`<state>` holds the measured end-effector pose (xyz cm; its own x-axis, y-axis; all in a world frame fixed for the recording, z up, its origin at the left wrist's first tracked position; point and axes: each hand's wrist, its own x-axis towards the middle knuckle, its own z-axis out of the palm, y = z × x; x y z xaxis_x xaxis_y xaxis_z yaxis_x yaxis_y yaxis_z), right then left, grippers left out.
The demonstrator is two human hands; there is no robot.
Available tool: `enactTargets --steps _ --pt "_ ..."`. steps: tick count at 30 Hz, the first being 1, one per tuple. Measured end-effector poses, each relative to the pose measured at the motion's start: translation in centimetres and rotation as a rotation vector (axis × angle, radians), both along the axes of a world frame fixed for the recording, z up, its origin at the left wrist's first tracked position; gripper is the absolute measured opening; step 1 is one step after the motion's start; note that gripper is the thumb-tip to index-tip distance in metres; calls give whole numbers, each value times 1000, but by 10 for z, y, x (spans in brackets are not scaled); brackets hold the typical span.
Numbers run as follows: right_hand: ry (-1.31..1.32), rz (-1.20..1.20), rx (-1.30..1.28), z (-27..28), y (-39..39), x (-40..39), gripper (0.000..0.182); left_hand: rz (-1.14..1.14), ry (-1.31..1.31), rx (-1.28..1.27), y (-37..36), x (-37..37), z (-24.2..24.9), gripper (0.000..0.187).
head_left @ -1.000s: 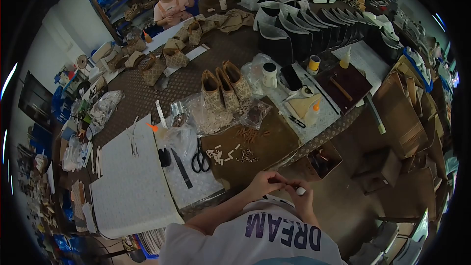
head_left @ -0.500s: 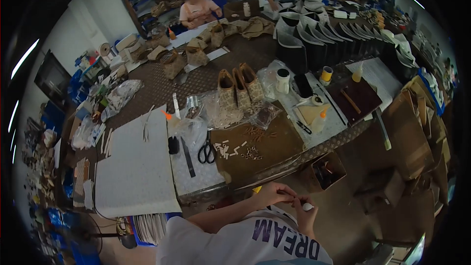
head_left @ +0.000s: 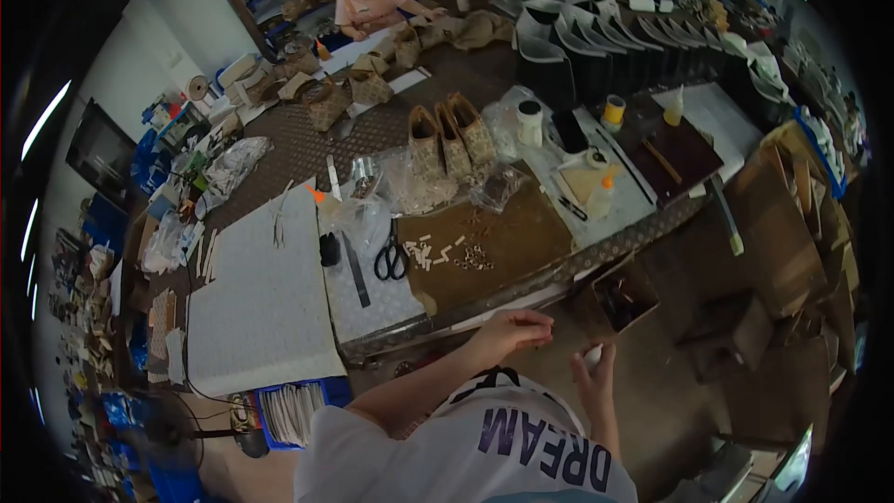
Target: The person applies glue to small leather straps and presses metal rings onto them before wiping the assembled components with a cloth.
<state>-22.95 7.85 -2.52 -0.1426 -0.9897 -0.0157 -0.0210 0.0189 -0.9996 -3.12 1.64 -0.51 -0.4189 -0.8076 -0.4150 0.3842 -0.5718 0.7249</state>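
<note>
In front of my white shirt, below the table edge, my left hand (head_left: 510, 333) is closed in a pinch. Whatever its fingertips hold, if anything, is too small to make out. My right hand (head_left: 598, 374), lower and to the right, is closed around a small white object (head_left: 593, 355) whose top pokes out above the fingers. A gap separates the two hands. On the table nearest them is a brown board (head_left: 521, 284) with white strips (head_left: 430, 253), small metal rings (head_left: 475, 259) and brown strips (head_left: 484, 222). Black-handled scissors (head_left: 391, 261) lie to its left.
Behind the board stand patterned beige shoe uppers (head_left: 452, 142). A bottle with an orange tip (head_left: 603, 196) and a dark red board (head_left: 672, 163) lie to the right. An open cardboard box (head_left: 622, 300) is beside the table edge. A person (head_left: 368, 5) works across the table.
My hands have moved apart; before, their fingers met. The left hand is now higher and further left. The view has shifted, and the second person at the back is out of sight.
</note>
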Motion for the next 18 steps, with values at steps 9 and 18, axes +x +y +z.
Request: enactTargets --steps 9,18 --pt "391 33 -96 59 23 -14 32 -89 -75 61 3 -15 23 25" --pt "620 -61 -94 66 40 -23 29 -208 -135 42 6 -33 26 24"
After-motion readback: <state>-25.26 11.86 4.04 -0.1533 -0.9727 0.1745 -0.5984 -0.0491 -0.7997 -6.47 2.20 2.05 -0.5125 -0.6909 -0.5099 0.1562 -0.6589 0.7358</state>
